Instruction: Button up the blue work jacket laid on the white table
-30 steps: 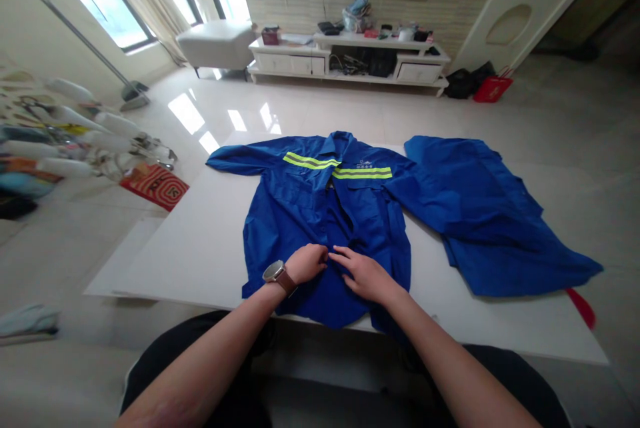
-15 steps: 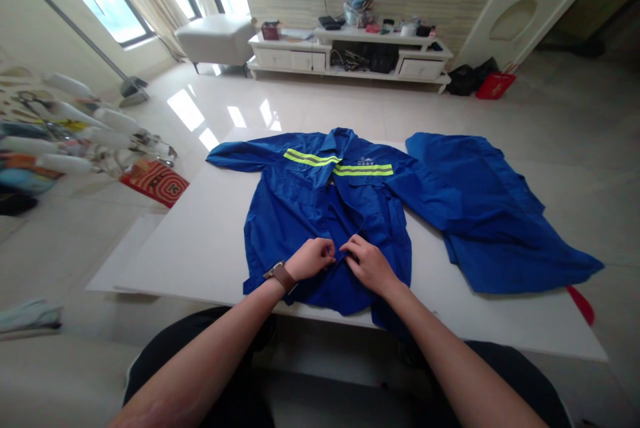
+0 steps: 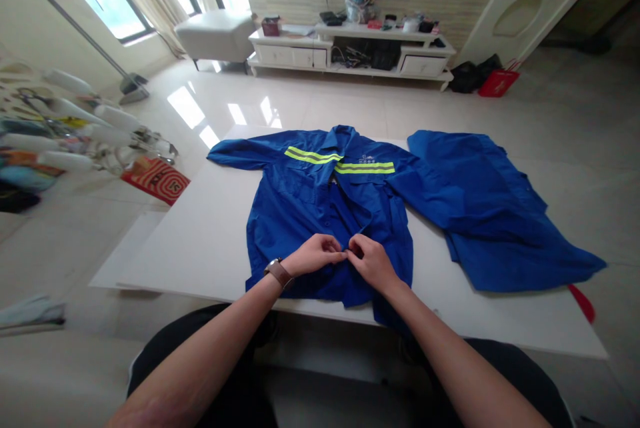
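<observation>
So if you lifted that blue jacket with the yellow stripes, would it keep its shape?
Probably not. The jacket lies flat and creased on the table, so it would likely droop. Both hands, left and right, pinch it easily, suggesting light cloth.

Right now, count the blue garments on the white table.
2. A blue jacket with reflective stripes lies mid-table, both hands pinching its front; a second blue garment lies to its right, overlapped by the jacket's sleeve.

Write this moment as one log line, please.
left hand: pinching front edge of blue jacket | right hand: pinching same edge | jacket: flat on white table | second blue garment: beside
</observation>
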`<state>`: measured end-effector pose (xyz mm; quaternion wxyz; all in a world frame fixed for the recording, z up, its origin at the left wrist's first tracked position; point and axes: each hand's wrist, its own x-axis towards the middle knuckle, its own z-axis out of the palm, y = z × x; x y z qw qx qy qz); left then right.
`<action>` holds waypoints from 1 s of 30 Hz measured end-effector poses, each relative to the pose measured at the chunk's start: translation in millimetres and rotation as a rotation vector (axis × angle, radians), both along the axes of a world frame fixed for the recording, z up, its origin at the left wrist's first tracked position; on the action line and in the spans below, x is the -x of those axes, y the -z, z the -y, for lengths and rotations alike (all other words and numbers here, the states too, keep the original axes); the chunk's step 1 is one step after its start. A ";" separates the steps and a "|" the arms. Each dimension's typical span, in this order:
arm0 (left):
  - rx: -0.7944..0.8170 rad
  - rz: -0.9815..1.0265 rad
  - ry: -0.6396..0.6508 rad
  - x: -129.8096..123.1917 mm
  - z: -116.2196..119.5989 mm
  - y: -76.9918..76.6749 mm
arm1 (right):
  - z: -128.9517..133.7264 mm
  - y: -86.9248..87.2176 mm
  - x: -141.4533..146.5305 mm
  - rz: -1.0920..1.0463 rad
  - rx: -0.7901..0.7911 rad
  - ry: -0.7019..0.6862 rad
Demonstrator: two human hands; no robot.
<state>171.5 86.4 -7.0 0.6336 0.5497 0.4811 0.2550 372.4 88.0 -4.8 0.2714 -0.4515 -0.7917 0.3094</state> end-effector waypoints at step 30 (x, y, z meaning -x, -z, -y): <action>0.198 0.250 -0.344 -6.0 -0.9 3.7 | 0.6 -3.1 -0.2 -0.031 -0.049 -0.009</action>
